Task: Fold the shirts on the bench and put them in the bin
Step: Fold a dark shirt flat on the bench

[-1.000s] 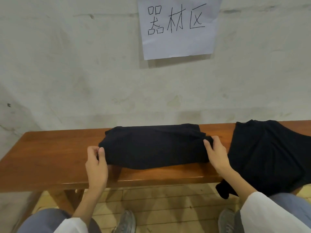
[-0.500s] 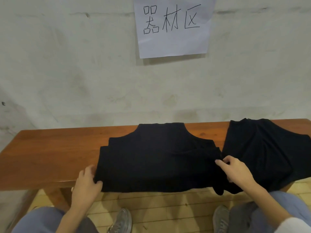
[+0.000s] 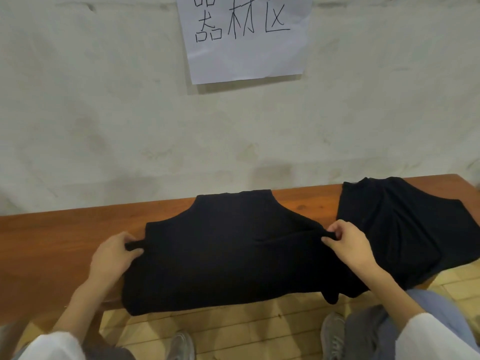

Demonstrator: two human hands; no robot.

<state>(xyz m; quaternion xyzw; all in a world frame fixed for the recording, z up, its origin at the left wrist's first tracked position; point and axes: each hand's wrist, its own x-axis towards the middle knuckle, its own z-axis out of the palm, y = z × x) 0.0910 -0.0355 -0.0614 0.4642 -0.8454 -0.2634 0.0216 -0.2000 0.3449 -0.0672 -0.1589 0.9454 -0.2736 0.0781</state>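
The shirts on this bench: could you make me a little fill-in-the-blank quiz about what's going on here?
1. Both shirts on the bench are ____ in colour.
2. The left hand and right hand each pinch the ____ shirt, not the right-side shirt.
3. The near edge of that shirt hangs over the bench's ____ edge.

Missing words: black; middle; front

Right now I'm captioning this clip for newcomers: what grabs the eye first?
A black shirt spread across the middle of the wooden bench, its near edge hanging over the front, pinched at each side by the left hand and right hand. Above, a white paper sign with handwritten characters hangs on the wall.
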